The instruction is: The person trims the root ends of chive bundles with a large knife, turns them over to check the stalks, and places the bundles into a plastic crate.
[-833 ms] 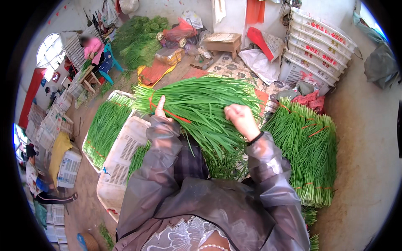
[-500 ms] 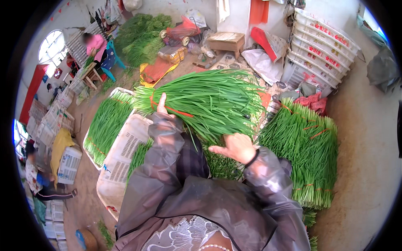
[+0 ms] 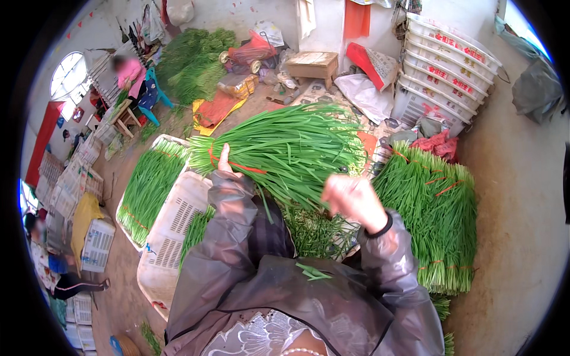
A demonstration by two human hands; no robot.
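A large bunch of garlic chives [image 3: 285, 142] lies across in front of me, pale stems to the left and leafy tips to the right. My left hand [image 3: 225, 163] is closed on it near the stem end, thumb on top, beside the red tie [image 3: 243, 168] around it. Below the leaf tips is my right hand [image 3: 356, 200], its fingers bent but smeared by motion; whether they hold anything is unclear. Cut leaf pieces [image 3: 313, 272] rest on the front of my translucent jacket. Loose chives [image 3: 314, 231] lie beneath the bunch.
Tied chives [image 3: 424, 213] are piled at my right. On the left, a white crate [image 3: 172, 228] stands by another filled with chives [image 3: 148, 187]. Stacked crates [image 3: 448, 65] rise against the back right wall. A wooden stool [image 3: 312, 65] stands behind; a person in pink [image 3: 129, 74] sits far left.
My right hand has lifted away from the leaf tips and its fingers have bent. Green leaf pieces now show on my jacket. My left hand keeps its hold on the bunch.
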